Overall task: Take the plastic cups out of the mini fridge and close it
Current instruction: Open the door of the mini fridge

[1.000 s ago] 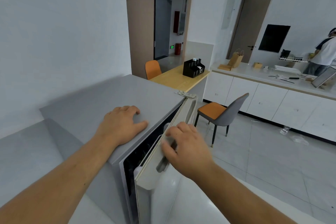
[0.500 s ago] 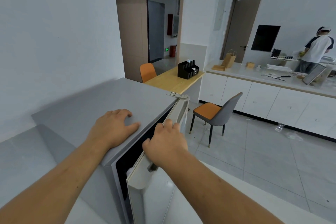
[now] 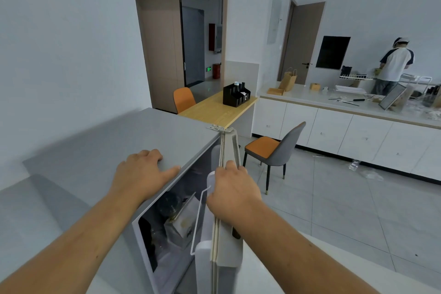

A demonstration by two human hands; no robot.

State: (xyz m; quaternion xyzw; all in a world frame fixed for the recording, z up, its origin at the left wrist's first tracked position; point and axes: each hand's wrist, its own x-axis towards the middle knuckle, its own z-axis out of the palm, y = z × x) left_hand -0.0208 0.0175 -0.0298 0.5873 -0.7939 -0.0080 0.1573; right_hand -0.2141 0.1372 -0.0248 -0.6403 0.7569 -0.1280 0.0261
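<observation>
right hand (image 3: pixel 232 192) grip on fridge door (image 3: pixel 226 241) top edge; left hand (image 3: pixel 143 174) flat on fridge top (image 3: pixel 119 141)

Mini fridge (image 3: pixel 167 141), grey flat top, door (image 3: pixel 226 241) swung open. The left hand (image 3: pixel 140 174) lies flat on the top near its front edge. Inside the compartment stand a clear plastic cup (image 3: pixel 170 204) with a dark lid and a pale carton (image 3: pixel 183 219) just beside it. A white wire rail (image 3: pixel 198 219) spans the door's inner side.
</observation>
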